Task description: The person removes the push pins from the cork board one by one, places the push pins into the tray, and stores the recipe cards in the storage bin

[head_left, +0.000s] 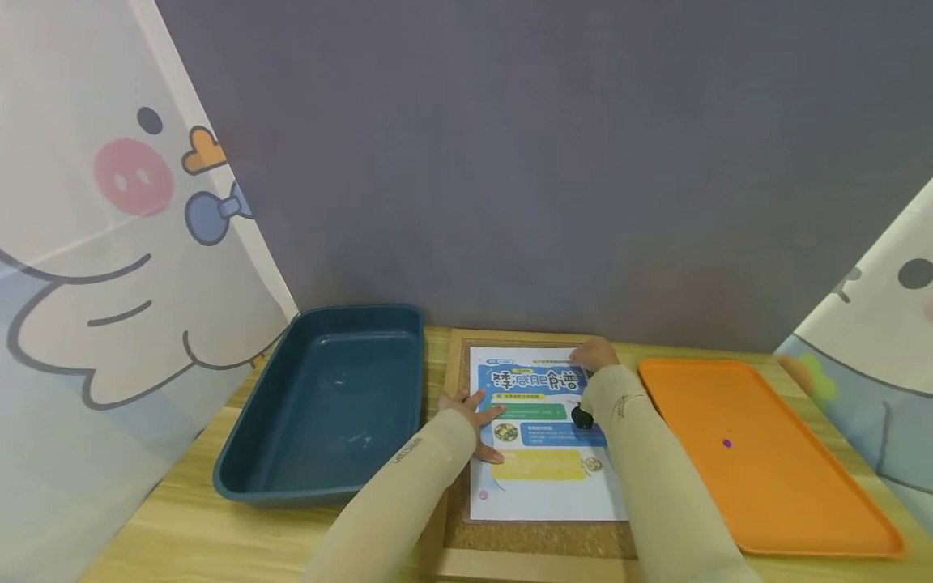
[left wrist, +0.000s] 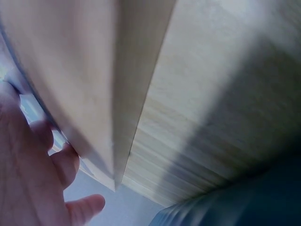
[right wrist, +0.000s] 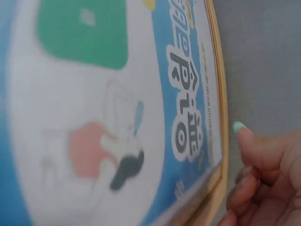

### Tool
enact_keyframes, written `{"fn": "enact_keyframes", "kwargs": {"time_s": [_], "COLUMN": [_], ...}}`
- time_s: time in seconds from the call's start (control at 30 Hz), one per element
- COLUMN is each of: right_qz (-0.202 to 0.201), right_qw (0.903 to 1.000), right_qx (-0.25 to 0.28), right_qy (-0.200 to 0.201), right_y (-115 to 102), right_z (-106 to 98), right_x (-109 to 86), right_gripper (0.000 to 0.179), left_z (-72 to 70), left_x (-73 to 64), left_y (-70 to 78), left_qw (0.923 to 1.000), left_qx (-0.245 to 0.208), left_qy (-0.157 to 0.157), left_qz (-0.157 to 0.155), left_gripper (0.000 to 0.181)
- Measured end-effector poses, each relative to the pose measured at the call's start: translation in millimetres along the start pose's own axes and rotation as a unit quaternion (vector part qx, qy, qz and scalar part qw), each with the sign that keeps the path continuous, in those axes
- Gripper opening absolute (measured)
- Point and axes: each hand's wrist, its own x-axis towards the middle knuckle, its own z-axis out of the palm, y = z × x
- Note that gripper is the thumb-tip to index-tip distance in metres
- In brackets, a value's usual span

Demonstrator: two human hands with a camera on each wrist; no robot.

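Observation:
A printed poster [head_left: 532, 494] with blue, green and yellow panels lies on a cork board [head_left: 539, 541] with a wooden frame [head_left: 521, 564]. My left hand [head_left: 470, 421] rests on the poster's left edge, its fingers spread. The board's wooden side [left wrist: 131, 94] runs beside that hand in the left wrist view. At the top right corner of the poster is my right hand [head_left: 594, 355], fingers curled. In the right wrist view a small mint-green piece [right wrist: 238, 126] shows at a fingertip; I cannot tell its kind.
A deep dark blue tray [head_left: 236, 453] stands left of the board. To the right lies a shallow orange tray [head_left: 787, 486] holding a small purple item [head_left: 726, 443]. A grey panel [head_left: 547, 162] rises behind, and printed cartoon sheets [head_left: 66, 202] flank both sides.

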Motion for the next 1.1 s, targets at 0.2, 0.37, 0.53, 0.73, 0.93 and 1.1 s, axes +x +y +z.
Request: {"fn": "enact_keyframes", "kwargs": {"time_s": [0.2, 0.37, 0.53, 0.73, 0.93, 1.1], "right_qz": [-0.042, -0.035, -0.051, -0.098, -0.107, -0.111], "right_qw": [0.9983, 0.9981, 0.9964, 0.9917, 0.9922, 0.9922], "right_qx": [-0.036, -0.038, -0.054, -0.072, -0.057, -0.047], "right_qy": [-0.019, -0.034, -0.04, -0.042, -0.03, -0.031], "right_y": [-7.2, -12.9, -11.3, -4.9, -0.4, 6.9], "right_z": [-3.2, -4.5, -9.3, -19.8, -28.5, -32.6], "right_x": [-12.2, -21.0, -28.5, -40.5, -52.1, -58.3], "right_gripper": [0.016, 0.015, 0.01, 0.013, 0.012, 0.012], "left_z": [0.0, 0.9, 1.0, 0.8, 0.9, 0.9], "left_x": [0.0, -0.2, -0.1, 0.0, 1.4, 2.0], "left_y": [-4.6, -6.4, -5.3, -3.5, -4.5, -5.6], "left_qw": [1.0, 1.0, 0.9999, 0.9997, 0.9996, 0.9996], "left_qx": [0.001, -0.001, -0.009, -0.02, -0.023, -0.022], "left_qy": [-0.007, -0.006, -0.002, -0.002, -0.004, -0.003], "left_qz": [0.007, 0.003, 0.008, 0.017, 0.017, 0.018], "left_gripper": [0.085, 0.085, 0.085, 0.086, 0.086, 0.086]}}
